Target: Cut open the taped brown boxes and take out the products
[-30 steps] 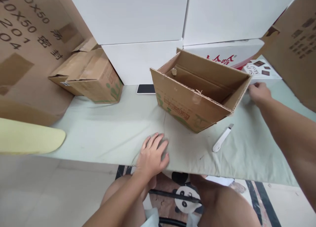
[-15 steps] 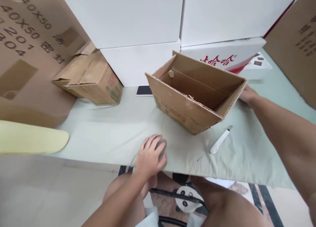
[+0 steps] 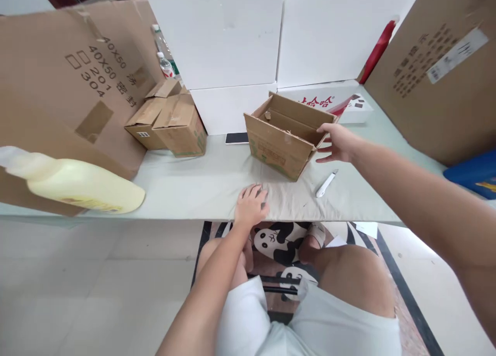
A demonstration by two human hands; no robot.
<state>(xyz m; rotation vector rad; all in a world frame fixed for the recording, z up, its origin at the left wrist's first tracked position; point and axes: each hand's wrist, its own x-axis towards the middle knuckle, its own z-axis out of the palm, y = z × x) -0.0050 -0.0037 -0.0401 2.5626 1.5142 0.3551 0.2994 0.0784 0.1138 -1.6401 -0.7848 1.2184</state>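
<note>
An open-topped cardboard box [image 3: 277, 152] with torn, rough top edges stands on the cloth-covered table, set at an angle. My right hand [image 3: 339, 142] is at its right end, fingers spread, the upper ones over the rim and the lower ones outside the wall. Whether they press on the cardboard I cannot tell. Nearer to me, my left hand [image 3: 251, 205] lies flat on the cloth by the front edge, fingers apart, holding nothing. A white utility knife [image 3: 326, 184] with its blade tip showing rests right of the box.
Two small cardboard boxes [image 3: 180, 126] sit at the left beside a large carton [image 3: 93, 92]. A pale yellow bottle [image 3: 85, 185] lies at the front left. White boxes [image 3: 236, 35] form the back. A phone [image 3: 236, 138] lies behind the box, and another large carton [image 3: 430, 72] stands right.
My right hand has shifted from behind the box's right end to its top rim, now more visible. My left hand stays on the cloth. The camera view takes in more of the surroundings.
</note>
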